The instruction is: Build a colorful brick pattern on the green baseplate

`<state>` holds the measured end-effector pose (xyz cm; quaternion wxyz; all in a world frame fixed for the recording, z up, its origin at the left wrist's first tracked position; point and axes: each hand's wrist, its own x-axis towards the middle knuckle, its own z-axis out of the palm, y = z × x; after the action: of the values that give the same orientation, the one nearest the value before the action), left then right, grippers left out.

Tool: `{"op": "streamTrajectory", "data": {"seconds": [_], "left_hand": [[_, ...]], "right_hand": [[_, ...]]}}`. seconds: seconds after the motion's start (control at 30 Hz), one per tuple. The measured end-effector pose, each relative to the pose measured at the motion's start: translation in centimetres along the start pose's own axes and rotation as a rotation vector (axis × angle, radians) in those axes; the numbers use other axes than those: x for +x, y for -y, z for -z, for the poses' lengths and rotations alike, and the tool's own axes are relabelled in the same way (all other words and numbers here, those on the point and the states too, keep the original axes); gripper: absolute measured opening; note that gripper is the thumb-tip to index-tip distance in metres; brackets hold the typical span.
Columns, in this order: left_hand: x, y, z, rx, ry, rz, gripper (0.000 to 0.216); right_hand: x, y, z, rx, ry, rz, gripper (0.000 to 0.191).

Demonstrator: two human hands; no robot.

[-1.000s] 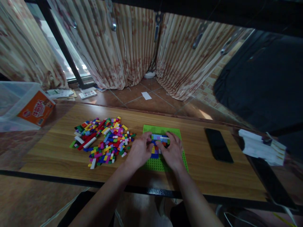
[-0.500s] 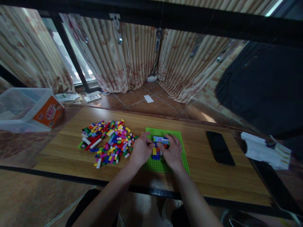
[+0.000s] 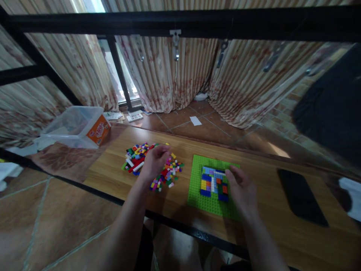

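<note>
My left hand (image 3: 156, 161) is above the pile of loose toy bricks (image 3: 141, 152), covering its middle. Its fingers bend loosely to the right, slightly apart, and no brick shows in them. My right hand (image 3: 241, 188) rests at the right side of the green baseplate (image 3: 194, 195), thumb and fingers apart, beside the joined bricks. That brick build (image 3: 213, 182) is a flat patch of blue, light blue, yellow, orange, white and green pieces on the baseplate. The right hand hides part of the plate's right edge.
A black phone (image 3: 301, 197) lies on the wooden table (image 3: 175, 203), right of the baseplate. A clear plastic box (image 3: 72, 130) with an orange label stands beyond the table's left end. A black bar (image 3: 197, 30) crosses in front of curtains. White papers (image 3: 351, 195) are at far right.
My left hand has left the brick build and moved left over the loose pile. My right hand has shifted off the build to its right side. The view has turned left.
</note>
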<state>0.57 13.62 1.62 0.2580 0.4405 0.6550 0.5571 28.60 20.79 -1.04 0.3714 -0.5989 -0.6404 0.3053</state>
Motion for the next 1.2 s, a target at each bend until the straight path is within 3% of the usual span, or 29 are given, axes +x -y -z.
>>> {"op": "streamTrajectory", "data": {"seconds": [0.1,0.17,0.33,0.57,0.9,1.07,1.2], "left_hand": [[-0.1,-0.2,2.5,0.186,0.049,-0.027,0.017],[-0.5,-0.3,2.9,0.316,0.087,-0.068,0.015],[-1.3,-0.4,1.2,0.503,0.246,-0.226,0.019],[-1.3,-0.3,-1.6,0.673,0.298,-0.315,0.018],[-1.6,0.0,-4.6,0.871,0.212,-0.354,0.018],[-1.4,-0.3,-3.6,0.850,0.231,-0.369,0.020],[-0.4,-0.1,-1.5,0.827,0.081,-0.361,0.025]], "right_hand": [[0.2,0.2,0.3,-0.001,-0.003,-0.028,0.051],[0.2,0.3,0.3,-0.010,-0.018,-0.035,0.048],[0.4,0.3,0.0,-0.004,-0.065,-0.040,0.045],[0.6,0.5,0.2,-0.046,-0.046,-0.031,0.044],[0.6,0.3,0.4,-0.071,-0.017,-0.030,0.045],[0.6,0.1,0.7,-0.085,-0.012,-0.021,0.046],[0.6,0.4,0.7,-0.089,-0.009,-0.013,0.046]]}}
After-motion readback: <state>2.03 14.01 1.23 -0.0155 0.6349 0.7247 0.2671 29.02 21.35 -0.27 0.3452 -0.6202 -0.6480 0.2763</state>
